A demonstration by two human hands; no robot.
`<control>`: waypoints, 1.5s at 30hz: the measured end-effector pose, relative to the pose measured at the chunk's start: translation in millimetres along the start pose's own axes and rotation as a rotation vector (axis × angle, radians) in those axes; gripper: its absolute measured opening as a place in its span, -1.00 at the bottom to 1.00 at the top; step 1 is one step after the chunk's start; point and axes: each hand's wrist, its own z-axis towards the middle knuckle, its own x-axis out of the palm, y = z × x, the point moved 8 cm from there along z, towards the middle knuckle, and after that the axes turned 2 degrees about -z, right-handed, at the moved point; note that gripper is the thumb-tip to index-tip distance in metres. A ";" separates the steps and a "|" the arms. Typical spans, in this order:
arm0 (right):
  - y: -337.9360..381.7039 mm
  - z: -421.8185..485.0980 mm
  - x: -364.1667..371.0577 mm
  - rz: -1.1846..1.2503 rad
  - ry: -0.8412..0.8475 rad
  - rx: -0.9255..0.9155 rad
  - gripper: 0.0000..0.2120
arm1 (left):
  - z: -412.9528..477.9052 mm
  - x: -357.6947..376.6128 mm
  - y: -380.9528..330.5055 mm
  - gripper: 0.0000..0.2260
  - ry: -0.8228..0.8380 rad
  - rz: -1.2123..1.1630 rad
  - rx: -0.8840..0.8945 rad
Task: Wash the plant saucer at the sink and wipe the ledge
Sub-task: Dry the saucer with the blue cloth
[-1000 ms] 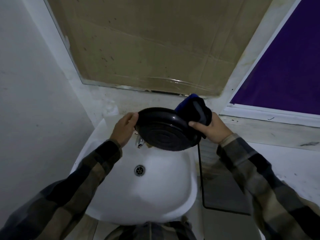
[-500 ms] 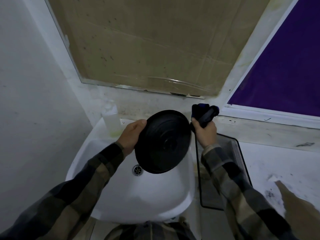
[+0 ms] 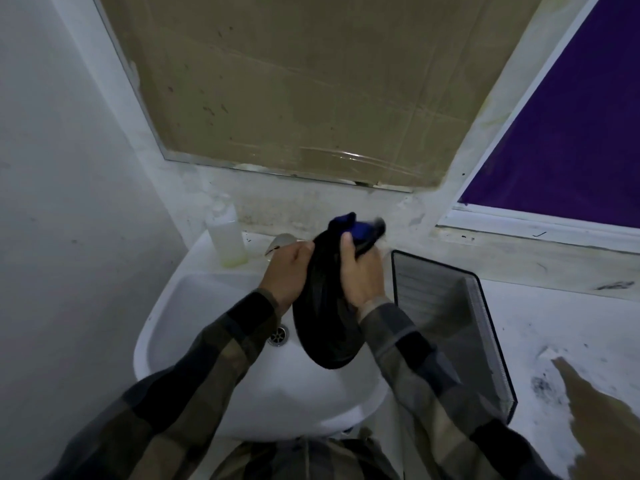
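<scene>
The black plant saucer is at frame centre, tilted nearly edge-on above the white sink. The left hand grips its left rim. The right hand, fingers curled, clasps a blue cloth against its upper right edge.

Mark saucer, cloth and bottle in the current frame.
saucer (image 3: 325,336), head view, lower dark face.
cloth (image 3: 360,230), head view, blue fold at top.
bottle (image 3: 227,239), head view, middle of body.
</scene>
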 end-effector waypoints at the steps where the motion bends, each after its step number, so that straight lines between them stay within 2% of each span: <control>1: 10.2 -10.2 7.0 0.006 0.018 -0.062 -0.44 | 0.7 -2.3 -1.7 -0.71 -0.021 0.013 0.004; 2: 21.4 -22.9 16.7 -0.032 0.071 -0.184 -0.54 | 3.4 -5.7 -2.0 -0.74 -0.033 0.024 0.014; 4: 32.2 -29.2 19.0 -0.111 0.116 -0.382 -0.56 | 6.9 -9.5 -3.6 -0.76 -0.038 0.057 0.071; 5: 27.8 -16.6 12.4 -0.080 0.082 -0.364 -0.56 | 7.6 -9.2 -4.5 -0.74 -0.033 0.095 0.094; 7: 3.2 5.8 1.0 0.077 -0.035 -0.117 -0.65 | 6.0 -7.5 -5.9 -0.70 -0.027 0.185 0.124; 8: -1.7 5.0 1.6 0.114 -0.069 -0.016 -0.64 | 6.8 -7.6 -8.2 -0.70 -0.033 0.218 0.144; 9: 4.9 -4.6 5.3 0.132 -0.067 -0.014 -0.58 | 6.9 -9.2 -11.1 -0.71 -0.039 0.225 0.147; 13: 42.9 -27.2 17.7 -0.092 0.017 -0.543 -0.50 | 5.2 -11.4 -20.7 -0.80 0.001 0.132 0.169; 14: 36.9 -12.5 13.0 -0.063 -0.001 -0.514 -0.49 | 3.6 -10.7 -22.3 -0.78 -0.003 0.126 0.182; 15: 25.4 3.6 6.4 0.016 -0.038 -0.385 -0.54 | 2.8 -10.8 -23.1 -0.75 -0.022 0.115 0.189; 17: -7.2 25.3 -7.0 0.154 -0.129 -0.033 -0.61 | -0.8 -14.6 -22.4 -0.66 -0.074 0.060 0.178; 19: -40.8 22.8 -5.4 0.250 -0.088 0.264 -0.61 | 2.9 -27.4 -15.7 -0.66 -0.154 -0.031 0.129; 21: -55.0 4.8 -5.3 0.294 -0.085 0.332 -0.69 | 9.6 -42.1 -10.8 -0.77 -0.244 -0.170 0.069; 24: -61.9 -29.7 13.4 0.298 -0.091 0.252 -0.81 | 18.5 -48.8 -5.7 -0.83 -0.370 -0.303 -0.038; 25: -57.5 -41.6 22.7 0.285 -0.075 0.209 -0.76 | 19.5 -47.3 -3.6 -0.82 -0.398 -0.327 -0.068; 27: -51.4 -55.2 38.5 0.226 -0.054 0.134 -0.48 | 19.6 -42.5 1.1 -0.77 -0.448 -0.360 -0.114; 29: -39.7 -60.2 45.6 0.171 -0.003 0.080 -0.30 | 17.5 -40.5 9.8 -0.73 -0.468 -0.376 -0.169; 30: -30.7 -58.5 43.9 0.140 0.014 0.016 -0.29 | 15.8 -38.1 13.8 -0.73 -0.447 -0.388 -0.194; 34: 31.1 -44.7 32.1 -0.062 0.151 -0.473 -0.38 | 7.2 -19.6 9.9 -0.81 -0.206 -0.445 -0.181; 36: 40.8 -33.7 30.8 -0.112 0.190 -0.582 -0.38 | 5.6 -16.1 -1.8 -0.82 -0.144 -0.420 -0.129; 42: 46.1 -14.3 29.7 0.030 0.088 -0.594 -0.41 | 14.4 -21.2 -32.7 -0.80 -0.097 -0.196 0.005; 44: 44.1 -8.5 30.6 0.139 0.045 -0.494 -0.44 | 16.6 -22.9 -37.5 -0.76 -0.091 -0.034 0.062; 45: 37.1 -1.1 29.2 0.224 0.012 -0.369 -0.48 | 16.3 -22.8 -39.5 -0.74 -0.090 0.071 0.105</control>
